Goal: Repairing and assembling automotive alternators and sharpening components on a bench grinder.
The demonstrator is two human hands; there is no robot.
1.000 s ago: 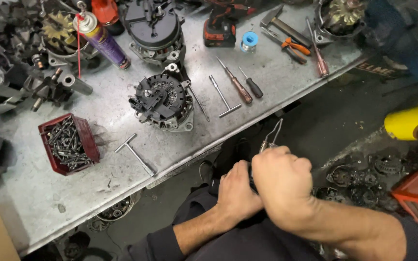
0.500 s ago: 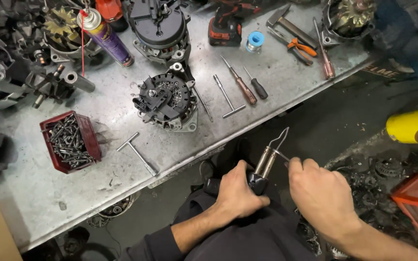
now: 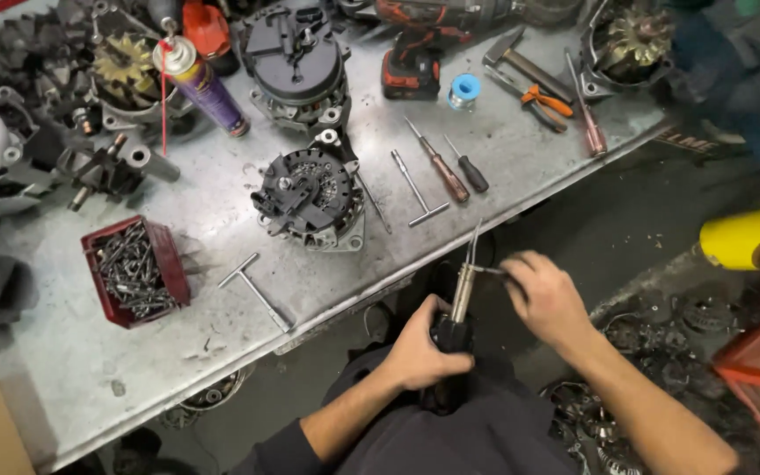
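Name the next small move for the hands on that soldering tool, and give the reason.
Probably steady the tool with the left hand while the right hand keeps working the tip: its fingertips pinch a small part there, off the bench.

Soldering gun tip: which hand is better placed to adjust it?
Probably right. The right hand has its fingers at the soldering gun tip; the left hand grips its handle.

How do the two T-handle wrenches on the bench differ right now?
The near T-handle wrench lies toward the bench's front edge beside the red bin of screws, its crossbar at the far end. The far T-handle wrench lies right of the black alternator, next to the brown-handled screwdriver, its crossbar at the near end. Both are bare metal, flat on the steel bench, untouched by either hand.
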